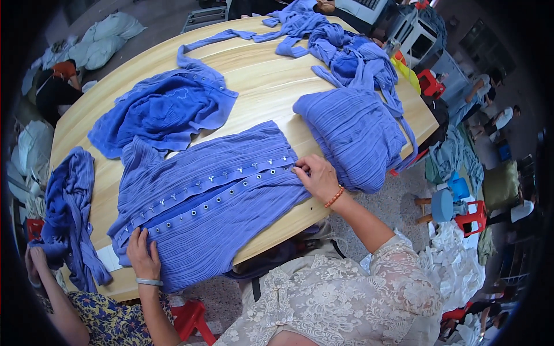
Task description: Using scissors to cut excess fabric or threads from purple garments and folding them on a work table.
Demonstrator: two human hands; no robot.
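A ribbed blue garment (242,199) lies spread at the table's near edge. Two strips cross it, one with metal hooks, the other with round eyelets, and a gap between them shows darker blue fabric. My right hand (317,177), with a beaded bracelet, pinches the garment's edge at the right ends of the strips. At their left end my left hand (143,256) rests on the cloth, fingers stretched and thumb apart. A folded stack of blue garments (352,135) sits right of my right hand. Beyond the spread garment lies another blue garment (167,109), rumpled, with its inside showing.
The pale wooden table (254,89) carries a tangled blue heap (346,49) at its far right. At the left, a co-worker's hands (36,262) touch another blue garment (69,207). A red stool (193,320) stands below the near edge; a blue stool (442,205) is at the right.
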